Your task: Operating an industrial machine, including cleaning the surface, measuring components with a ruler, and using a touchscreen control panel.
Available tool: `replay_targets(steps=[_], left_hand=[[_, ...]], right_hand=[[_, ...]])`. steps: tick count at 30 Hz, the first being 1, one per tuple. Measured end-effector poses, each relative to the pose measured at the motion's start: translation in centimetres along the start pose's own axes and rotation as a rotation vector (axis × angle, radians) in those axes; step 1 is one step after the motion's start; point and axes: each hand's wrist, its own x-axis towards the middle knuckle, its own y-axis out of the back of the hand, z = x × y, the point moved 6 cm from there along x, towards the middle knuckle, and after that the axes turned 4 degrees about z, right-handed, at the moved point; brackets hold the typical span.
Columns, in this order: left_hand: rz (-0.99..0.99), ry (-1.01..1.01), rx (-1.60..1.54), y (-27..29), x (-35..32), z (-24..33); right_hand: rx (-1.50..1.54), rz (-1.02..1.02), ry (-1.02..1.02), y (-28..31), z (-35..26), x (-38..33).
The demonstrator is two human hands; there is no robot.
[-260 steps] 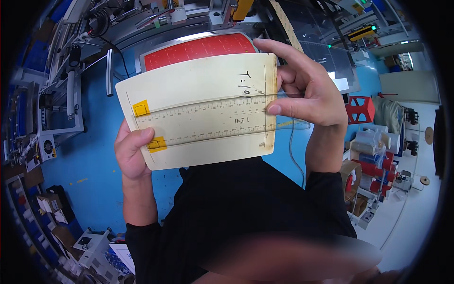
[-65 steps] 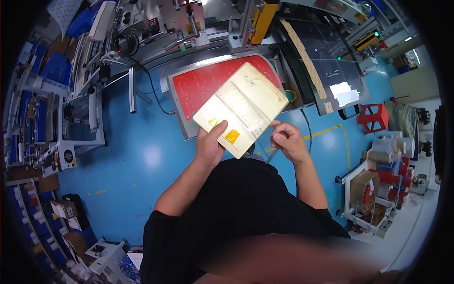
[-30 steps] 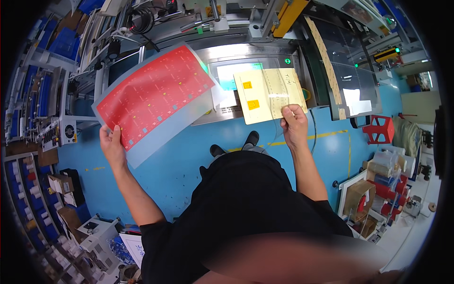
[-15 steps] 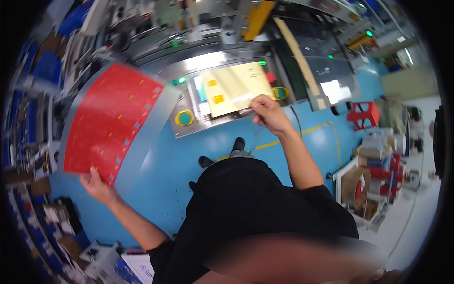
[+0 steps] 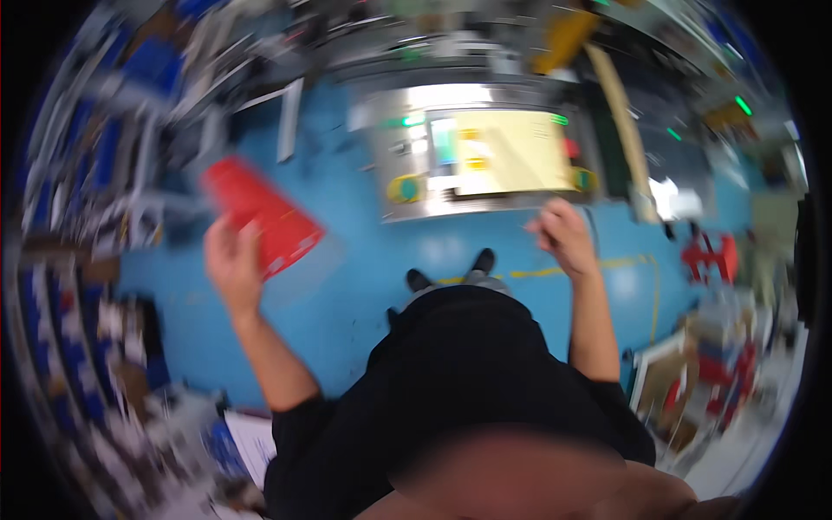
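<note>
Left hand (image 5: 234,269) half-curled on red sheet (image 5: 272,224)

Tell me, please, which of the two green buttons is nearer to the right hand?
The right green button, by the lower right corner of the cream board; the other is left of the board.
</note>
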Motion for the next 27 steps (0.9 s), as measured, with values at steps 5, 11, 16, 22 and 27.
replay_targets(steps=[5,11,16,22,27], left_hand=[[-0.071,0.020,0.262,0.2,-0.7,3.2],[0.419,0.015,0.998,8.2,-9.1,5.1],[0.911,0.237,0.825,15.9,-23.0,5.4],[1.801,0.445,0.171,18.2,-51.4,1.4],[2.155,0.402,0.055,19.0,-67.2,-4.5]], right_hand=[[0.018,-0.052,-0.029,-2.1,1.7,-2.2],[-0.032,-0.489,-0.180,-7.6,5.7,1.3],[-0.105,-0.685,-0.268,-12.1,8.2,2.3],[-0.219,-1.025,-0.339,-17.9,11.0,0.8],[-0.370,-1.222,-0.287,-22.5,10.7,-4.7]])
